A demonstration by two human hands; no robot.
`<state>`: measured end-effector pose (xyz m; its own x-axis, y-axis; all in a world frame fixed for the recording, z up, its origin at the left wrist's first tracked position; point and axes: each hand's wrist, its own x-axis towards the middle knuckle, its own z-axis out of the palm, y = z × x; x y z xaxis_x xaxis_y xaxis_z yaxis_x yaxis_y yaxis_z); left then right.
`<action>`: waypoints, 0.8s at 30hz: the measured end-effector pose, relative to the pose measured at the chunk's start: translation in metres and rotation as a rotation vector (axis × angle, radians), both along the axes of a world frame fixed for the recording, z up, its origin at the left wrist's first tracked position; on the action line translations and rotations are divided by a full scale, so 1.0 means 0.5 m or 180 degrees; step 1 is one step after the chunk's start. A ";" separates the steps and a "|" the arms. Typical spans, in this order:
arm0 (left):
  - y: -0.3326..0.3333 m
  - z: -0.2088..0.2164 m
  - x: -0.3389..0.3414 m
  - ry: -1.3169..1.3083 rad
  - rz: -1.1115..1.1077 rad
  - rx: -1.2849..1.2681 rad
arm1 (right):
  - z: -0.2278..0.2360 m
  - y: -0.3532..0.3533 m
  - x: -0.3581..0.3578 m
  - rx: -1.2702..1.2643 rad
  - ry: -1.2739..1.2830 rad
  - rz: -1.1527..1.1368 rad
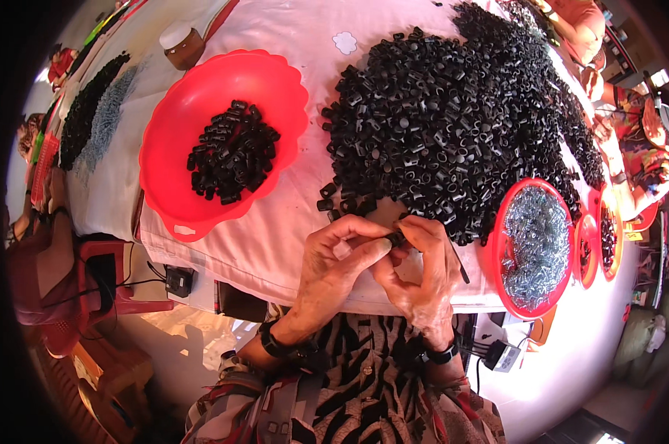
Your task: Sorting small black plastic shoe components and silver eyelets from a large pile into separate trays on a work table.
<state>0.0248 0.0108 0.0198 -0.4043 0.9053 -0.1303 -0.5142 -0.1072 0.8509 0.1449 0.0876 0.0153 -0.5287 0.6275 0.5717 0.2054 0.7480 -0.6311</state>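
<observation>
Close to the table's front edge, my left hand (334,259) and my right hand (425,270) meet fingertip to fingertip. Between them they pinch a small black plastic piece (397,238), mostly covered by the fingers. A thin dark stick-like tool (462,265) shows beside my right hand; whether the hand grips it I cannot tell. Just beyond the hands spreads a large heap of small black plastic caps (438,126). To the left, a red scalloped tray (175,155) holds a smaller pile of black pieces (234,152).
A red bowl of clear bluish small parts (534,244) stands on the right, with smaller red bowls (587,251) beyond it. A brown jar with a white lid (181,46) is at the back left. Other people sit along both sides of the cloth-covered table (223,259).
</observation>
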 end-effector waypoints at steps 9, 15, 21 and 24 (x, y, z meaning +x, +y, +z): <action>-0.009 -0.023 -0.002 0.0400 0.0029 0.0088 | -0.011 0.003 0.011 0.0661 -0.0091 -0.0008; -0.005 -0.029 0.003 0.0387 0.0161 0.0160 | -0.019 -0.008 -0.001 0.1094 -0.0151 -0.0056; 0.001 -0.019 -0.002 0.0544 0.0148 0.0027 | -0.024 -0.002 -0.001 0.0846 0.0004 -0.0115; -0.004 -0.029 -0.009 0.0213 0.0037 -0.0025 | -0.021 0.000 -0.006 0.0429 0.0216 -0.0027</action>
<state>0.0204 0.0089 0.0056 -0.4229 0.8995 -0.1098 -0.4548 -0.1059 0.8843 0.1420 0.0874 0.0048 -0.4810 0.5470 0.6852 0.1724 0.8252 -0.5378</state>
